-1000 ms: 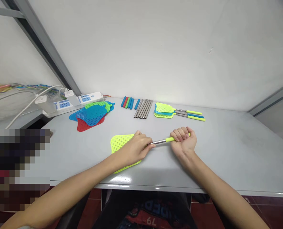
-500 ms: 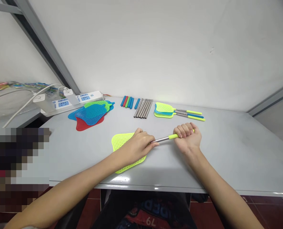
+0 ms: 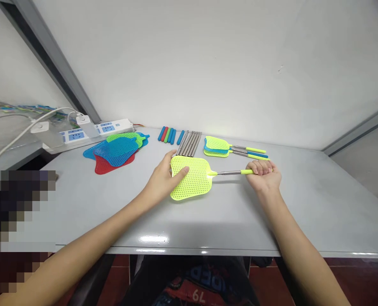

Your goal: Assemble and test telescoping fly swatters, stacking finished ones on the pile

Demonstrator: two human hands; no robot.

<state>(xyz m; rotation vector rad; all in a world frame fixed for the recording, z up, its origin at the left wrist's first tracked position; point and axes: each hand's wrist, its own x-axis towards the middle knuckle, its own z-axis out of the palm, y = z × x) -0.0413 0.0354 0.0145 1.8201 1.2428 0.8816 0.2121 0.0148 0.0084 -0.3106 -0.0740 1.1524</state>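
A yellow-green fly swatter (image 3: 193, 180) with a metal rod is held level a little above the table, its perforated head to the left. My left hand (image 3: 165, 174) grips the outer edge of that head, thumb on top and the other fingers mostly hidden underneath. Around the yellow grip at the other end, my right hand (image 3: 263, 174) is closed. Just behind the right hand lie finished-looking swatters (image 3: 217, 144) in yellow and blue, stacked with their handles to the right. Several metal rods (image 3: 190, 143) lie side by side behind the held head.
Loose swatter heads (image 3: 115, 153) in blue, green and red overlap at the left. Coloured grips (image 3: 167, 135) lie in a row by the wall. A white power strip (image 3: 108, 128) with plugs and cables stands at the back left. The table's front edge (image 3: 208, 250) runs near my body.
My left hand has shifted from the rod joint to the far edge of the swatter head. The swatter has been raised and moved right, with my right hand still on its grip.
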